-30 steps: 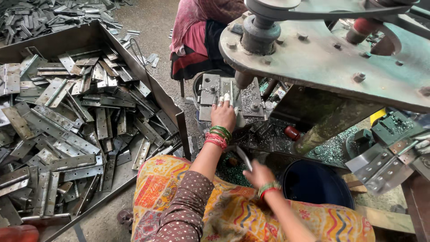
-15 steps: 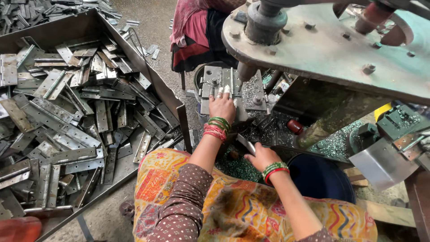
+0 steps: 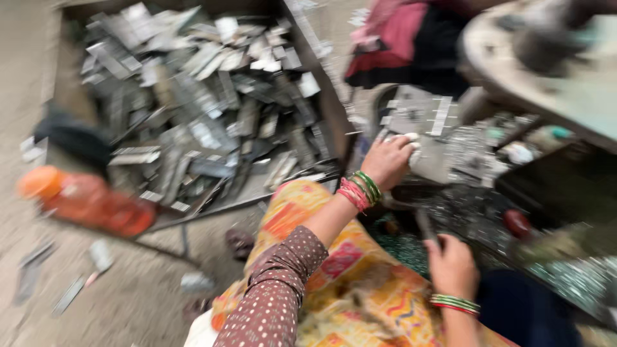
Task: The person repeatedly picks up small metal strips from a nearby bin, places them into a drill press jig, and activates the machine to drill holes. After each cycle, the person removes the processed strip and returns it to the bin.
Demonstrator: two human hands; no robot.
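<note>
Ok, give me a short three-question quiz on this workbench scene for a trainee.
1. True or false: the left hand rests on the grey metal plate.
2. What does the big tray on the left hold?
A. flat metal strips
B. wooden blocks
C. cloth rolls
3. What colour is the bottle lying by the tray?

Key:
1. True
2. A
3. Orange

Orange bottle (image 3: 83,200) beside scrap-filled tray (image 3: 302,35).

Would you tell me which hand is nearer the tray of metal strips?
Left. The left hand reaches just right of the tray; the right hand sits lower, farther right.
</note>
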